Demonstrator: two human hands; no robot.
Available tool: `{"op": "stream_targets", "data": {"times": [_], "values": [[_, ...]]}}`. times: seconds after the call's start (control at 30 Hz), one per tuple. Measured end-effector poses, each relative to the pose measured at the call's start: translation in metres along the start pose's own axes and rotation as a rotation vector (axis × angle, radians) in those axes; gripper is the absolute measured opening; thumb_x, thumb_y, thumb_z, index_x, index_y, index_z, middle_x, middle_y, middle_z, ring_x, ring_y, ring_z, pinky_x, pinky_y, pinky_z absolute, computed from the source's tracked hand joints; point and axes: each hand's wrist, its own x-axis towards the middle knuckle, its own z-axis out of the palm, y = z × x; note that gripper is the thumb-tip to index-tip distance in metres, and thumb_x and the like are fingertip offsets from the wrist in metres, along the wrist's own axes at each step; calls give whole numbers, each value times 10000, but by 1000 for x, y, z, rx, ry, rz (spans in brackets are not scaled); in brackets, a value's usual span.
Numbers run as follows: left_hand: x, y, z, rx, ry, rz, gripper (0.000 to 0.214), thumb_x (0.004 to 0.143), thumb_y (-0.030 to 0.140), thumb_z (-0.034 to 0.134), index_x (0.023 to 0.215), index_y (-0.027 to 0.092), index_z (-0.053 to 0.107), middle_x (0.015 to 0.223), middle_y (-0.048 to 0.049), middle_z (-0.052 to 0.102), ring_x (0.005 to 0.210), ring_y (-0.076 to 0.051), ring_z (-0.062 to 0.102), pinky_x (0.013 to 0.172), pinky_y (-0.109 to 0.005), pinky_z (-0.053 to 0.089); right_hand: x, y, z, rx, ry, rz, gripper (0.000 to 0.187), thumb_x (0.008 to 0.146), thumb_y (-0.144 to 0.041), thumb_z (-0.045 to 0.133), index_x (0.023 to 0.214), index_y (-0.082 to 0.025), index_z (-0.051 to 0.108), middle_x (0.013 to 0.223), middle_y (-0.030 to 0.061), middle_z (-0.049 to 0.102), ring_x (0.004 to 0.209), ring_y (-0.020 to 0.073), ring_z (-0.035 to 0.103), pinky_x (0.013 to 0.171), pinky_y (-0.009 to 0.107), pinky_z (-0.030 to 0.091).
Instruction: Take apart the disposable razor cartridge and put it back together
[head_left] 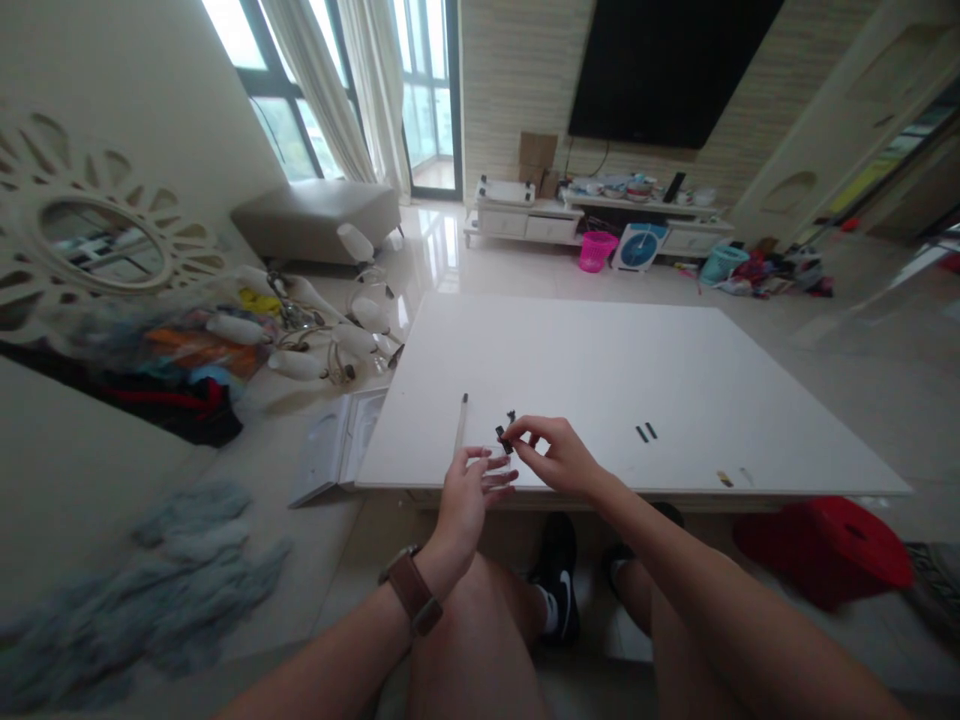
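My right hand [553, 457] pinches a small black part [503, 439] between thumb and forefinger, just above the near edge of a low white table [600, 370]. My left hand [469, 497] is beside it, fingers curled around a small clear item [491, 462] that I cannot make out well. Another tiny black piece [511, 415] lies on the table just beyond the fingers. A thin pale stick with a dark tip [460, 424] lies on the table to the left. Two short black strips [646, 432] lie to the right.
A red stool [832, 545] stands at the right by the table corner. White plastic trays [337, 445] and a pile of lamp parts [315, 335] lie on the floor at left. Grey fluff [172, 570] is near left. A TV cabinet [600, 215] stands far back.
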Motion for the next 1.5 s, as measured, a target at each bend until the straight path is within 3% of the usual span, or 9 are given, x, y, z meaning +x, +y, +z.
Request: {"op": "stream_targets", "data": {"times": [0.3, 0.63, 0.97, 1.33, 1.5], "values": [[1, -1, -1, -16, 3, -10, 165, 824, 228, 579, 968, 184, 511, 961, -122, 725, 818, -246, 747, 749, -371, 569, 0, 0, 5, -12, 17, 29, 12, 897, -178, 598, 901, -190, 600, 778, 3, 652, 679, 115, 612, 619, 225, 513], [4, -4, -3, -22, -8, 34, 200, 803, 243, 603, 970, 181, 512, 862, -60, 706, 765, -204, 724, 736, -351, 570, 1, 2, 7, -163, -50, -110, 119, 837, -88, 657, 858, -199, 693, 798, 40, 670, 824, 181, 577, 660, 269, 471], [4, -7, -4, -58, -28, 43, 212, 783, 248, 630, 950, 191, 513, 856, -37, 692, 758, -179, 706, 748, -347, 572, 1, 1, 14, -179, -5, -144, 127, 823, -82, 684, 825, -210, 688, 889, 46, 673, 872, 196, 568, 767, 331, 476], [2, -4, -1, -58, -50, 63, 243, 786, 264, 650, 943, 199, 476, 886, -50, 711, 791, -201, 722, 733, -339, 570, 1, 0, 13, -144, 37, -87, 118, 857, -94, 611, 872, -205, 650, 884, 53, 626, 874, 190, 563, 677, 291, 471], [-2, 1, 1, 4, -44, 46, 248, 810, 311, 647, 923, 204, 454, 911, -82, 730, 760, -232, 743, 632, -294, 549, 1, 4, 11, -116, 96, -29, 129, 862, -75, 578, 864, -196, 624, 875, 45, 604, 827, 166, 560, 635, 261, 452]]}}
